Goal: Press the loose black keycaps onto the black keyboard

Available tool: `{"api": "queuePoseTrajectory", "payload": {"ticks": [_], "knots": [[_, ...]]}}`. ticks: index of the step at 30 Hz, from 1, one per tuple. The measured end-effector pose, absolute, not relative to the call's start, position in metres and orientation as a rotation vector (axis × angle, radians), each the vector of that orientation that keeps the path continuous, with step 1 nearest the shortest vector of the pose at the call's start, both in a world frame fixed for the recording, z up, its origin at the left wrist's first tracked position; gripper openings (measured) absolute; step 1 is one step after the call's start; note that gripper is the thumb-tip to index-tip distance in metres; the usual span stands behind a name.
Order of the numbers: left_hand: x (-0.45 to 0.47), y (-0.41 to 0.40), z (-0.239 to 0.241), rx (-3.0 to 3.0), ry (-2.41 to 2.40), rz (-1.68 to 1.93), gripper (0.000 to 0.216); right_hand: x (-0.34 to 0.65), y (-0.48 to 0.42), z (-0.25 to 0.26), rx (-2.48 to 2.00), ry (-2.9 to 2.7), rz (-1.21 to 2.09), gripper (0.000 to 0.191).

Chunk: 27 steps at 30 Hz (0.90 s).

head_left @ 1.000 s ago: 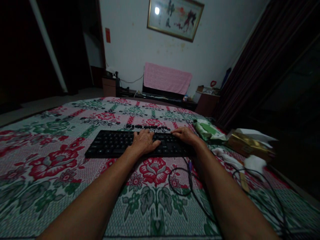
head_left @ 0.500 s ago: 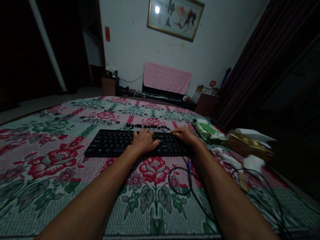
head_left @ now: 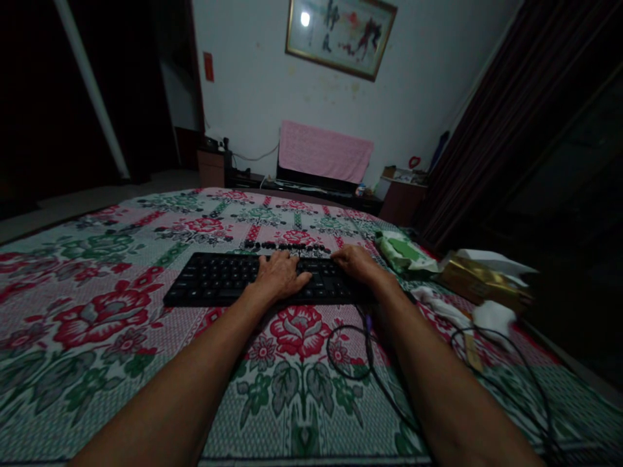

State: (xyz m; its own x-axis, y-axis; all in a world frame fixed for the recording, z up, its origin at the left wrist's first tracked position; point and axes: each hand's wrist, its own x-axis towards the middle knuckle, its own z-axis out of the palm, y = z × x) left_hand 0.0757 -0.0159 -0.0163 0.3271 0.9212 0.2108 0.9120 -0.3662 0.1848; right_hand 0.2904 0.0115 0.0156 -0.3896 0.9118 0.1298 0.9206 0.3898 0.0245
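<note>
A black keyboard (head_left: 214,275) lies flat on the floral bedspread (head_left: 302,379). My left hand (head_left: 281,274) rests palm down across its middle, fingers spread and thumb pointing right. Over the keyboard's far right part, my right hand (head_left: 357,262) has its fingertips pressed together against the top rows. Whatever those fingers hold, if anything, is too small and dark to make out. Just beyond the far edge, small black pieces (head_left: 287,246) that look like keycaps lie in a row. A black cable (head_left: 370,363) with a purple plug (head_left: 368,322) lies coiled near the right forearm.
To the right lie a green wipes packet (head_left: 403,251), a gold tissue box (head_left: 464,275), crumpled white tissue (head_left: 492,318) and more looped cable. Beyond the bed stand a pink-towel-covered screen (head_left: 324,150) and low cabinets. A dark curtain (head_left: 479,117) hangs on the right.
My right hand has shifted slightly left and its fingers are curled in more. The left hand and the keyboard have stayed nearly the same.
</note>
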Motion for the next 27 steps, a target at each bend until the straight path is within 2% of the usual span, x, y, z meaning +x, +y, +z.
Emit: {"api": "queuePoseTrajectory", "payload": {"ticks": [19,27], "knots": [[0.077,-0.018,-0.014,2.518,1.763,0.434,0.052,0.295,0.016,0.013,-1.657,-2.385,0.121,0.032],[0.077,-0.018,-0.015,2.535,1.752,0.460,0.053,0.304,0.019,0.004,-1.628,-2.248,0.292,0.027]]}}
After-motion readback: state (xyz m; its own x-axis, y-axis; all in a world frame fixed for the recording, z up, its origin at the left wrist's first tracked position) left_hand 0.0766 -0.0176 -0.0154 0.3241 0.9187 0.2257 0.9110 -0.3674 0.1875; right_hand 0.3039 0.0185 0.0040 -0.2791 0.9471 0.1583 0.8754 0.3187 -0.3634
